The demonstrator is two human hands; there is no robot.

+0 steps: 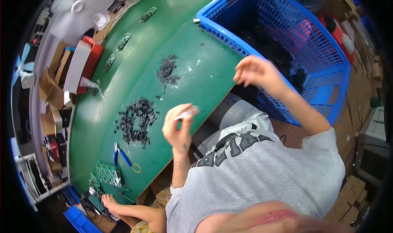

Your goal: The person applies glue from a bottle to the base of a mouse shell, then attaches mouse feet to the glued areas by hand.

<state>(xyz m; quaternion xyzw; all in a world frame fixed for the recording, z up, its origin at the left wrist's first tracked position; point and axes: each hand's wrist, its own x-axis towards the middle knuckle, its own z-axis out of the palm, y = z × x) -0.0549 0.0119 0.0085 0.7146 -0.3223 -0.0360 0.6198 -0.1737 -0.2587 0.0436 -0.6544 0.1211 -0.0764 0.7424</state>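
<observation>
My left hand (176, 124) is over the near edge of the green table (184, 97), its fingers pinched on a small whitish piece (186, 112). Motion blurs that piece, so its kind does not show. My right hand (258, 72) hangs beside the near corner of a blue plastic crate (262, 54). Its fingers are loosely bent and apart, with nothing seen in them. Left of my left hand lies a ring-shaped heap of small black parts (133, 128). A smaller pile of similar black parts (168, 70) sits farther up the table.
Blue-handled cutters (122, 156) and a yellow ring (136, 168) lie near green circuit boards (109, 173). A co-worker's hand (109, 202) is at the lower left table edge. Several small boards (123, 41) line the far side. Dark material (278, 48) fills the crate's bottom.
</observation>
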